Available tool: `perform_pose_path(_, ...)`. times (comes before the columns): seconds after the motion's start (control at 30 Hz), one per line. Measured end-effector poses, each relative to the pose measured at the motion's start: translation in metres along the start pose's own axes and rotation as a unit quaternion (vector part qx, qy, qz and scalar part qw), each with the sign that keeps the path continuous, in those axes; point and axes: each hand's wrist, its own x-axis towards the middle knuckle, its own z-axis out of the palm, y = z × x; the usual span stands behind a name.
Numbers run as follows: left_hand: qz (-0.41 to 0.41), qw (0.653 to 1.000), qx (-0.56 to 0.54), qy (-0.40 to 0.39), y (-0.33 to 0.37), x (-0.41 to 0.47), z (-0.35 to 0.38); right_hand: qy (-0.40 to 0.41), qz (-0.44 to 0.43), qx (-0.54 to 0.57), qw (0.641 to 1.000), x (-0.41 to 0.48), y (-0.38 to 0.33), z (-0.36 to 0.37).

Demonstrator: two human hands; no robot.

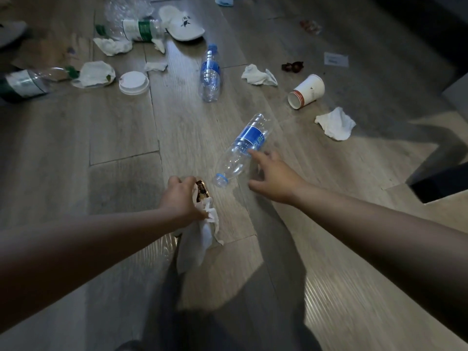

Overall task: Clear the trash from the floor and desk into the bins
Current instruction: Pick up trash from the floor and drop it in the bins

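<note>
On the floor point(126, 127), 10 to 2 o'clock, litter point(334, 124) lies uncollected; left hand point(181, 201) grips tissues point(202, 239), right hand point(272, 177), fingers spread, touches 1 bottle point(247, 145).

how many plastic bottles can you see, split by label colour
blue-label bottles: 2
green-label bottles: 2
total: 4
</note>
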Motion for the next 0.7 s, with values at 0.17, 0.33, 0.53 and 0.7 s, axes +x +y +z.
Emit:
perform_pose_path(0.17,0.006,1.000,0.008,-0.019,0.000,0.003,-0.002,0.002,0.027,-0.071,0.997,0.040,-0.026,0.001)
perform_pose_path(0.33,-0.007,0.999,-0.022,-0.026,-0.002,0.005,-0.001,0.053,0.085,-0.084,0.991,0.059,-0.026,0.010)
perform_pose_path(0.53,0.009,0.999,-0.051,-0.017,-0.004,0.006,0.002,0.126,0.097,-0.076,0.984,0.043,0.007,0.012)
perform_pose_path(0.7,0.020,0.997,-0.073,-0.026,-0.006,0.001,0.002,0.067,0.159,0.040,0.984,0.022,0.024,0.009)
